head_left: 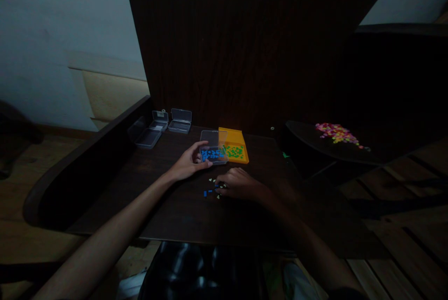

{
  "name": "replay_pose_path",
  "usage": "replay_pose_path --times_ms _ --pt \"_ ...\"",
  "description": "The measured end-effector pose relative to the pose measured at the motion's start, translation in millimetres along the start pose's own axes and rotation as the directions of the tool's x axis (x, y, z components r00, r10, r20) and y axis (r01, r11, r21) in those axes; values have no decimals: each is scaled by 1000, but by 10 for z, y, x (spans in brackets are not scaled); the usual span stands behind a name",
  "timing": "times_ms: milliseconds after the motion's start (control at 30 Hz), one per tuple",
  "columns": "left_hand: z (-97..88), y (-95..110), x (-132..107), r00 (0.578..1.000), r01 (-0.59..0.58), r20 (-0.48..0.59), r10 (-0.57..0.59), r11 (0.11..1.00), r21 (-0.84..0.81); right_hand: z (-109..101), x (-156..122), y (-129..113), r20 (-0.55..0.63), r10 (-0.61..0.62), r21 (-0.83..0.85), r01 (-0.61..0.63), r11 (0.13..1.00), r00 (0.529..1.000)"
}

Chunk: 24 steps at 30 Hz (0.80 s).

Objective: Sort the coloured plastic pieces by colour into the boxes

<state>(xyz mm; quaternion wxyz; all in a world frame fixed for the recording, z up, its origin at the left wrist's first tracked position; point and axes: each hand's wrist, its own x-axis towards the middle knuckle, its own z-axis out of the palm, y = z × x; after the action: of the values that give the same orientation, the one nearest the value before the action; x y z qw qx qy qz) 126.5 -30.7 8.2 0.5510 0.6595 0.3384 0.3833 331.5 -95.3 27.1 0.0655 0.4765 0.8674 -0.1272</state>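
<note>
Small bright-blue plastic pieces are seen in the head view, heaped inside a clear rectangular plastic box at mid-counter, its hinged clear lid raised at the back. The left side of this box is held by the left hand: partly closed, thumb laid at the near-left corner, fingers bent around the side. A few loose blue pieces are scattered on the dark brown wooden counter in front of the box, mixed with tiny pale cream pieces. The right hand is lowered over these, fingers curled downward; whether any piece is pinched cannot be told, fingertips being small and dark.

Just right of the clear box, an opened orange plastic box is placed, small green pieces spread in it. At the counter's back left, three clear plastic boxes are stood with lids up, grouped near the dark side rail. Well apart, on a dark curved-edge surface at right, a heap of small pink, red, purple and yellow pieces is piled. A small white ring-like piece is seen near the dark wooden back panel.
</note>
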Motion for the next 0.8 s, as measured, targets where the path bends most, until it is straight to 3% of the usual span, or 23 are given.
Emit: replay_pose_path --times_ms 433,800 --pt "-12 -46 15 1000 -3 15 3 1000 -24 -49 0 -15 37 -53 16 53 998 998" --pt "-12 -2 5 1000 -2 14 2 1000 -7 25 -33 -161 4 -15 -177 15 984 1000"
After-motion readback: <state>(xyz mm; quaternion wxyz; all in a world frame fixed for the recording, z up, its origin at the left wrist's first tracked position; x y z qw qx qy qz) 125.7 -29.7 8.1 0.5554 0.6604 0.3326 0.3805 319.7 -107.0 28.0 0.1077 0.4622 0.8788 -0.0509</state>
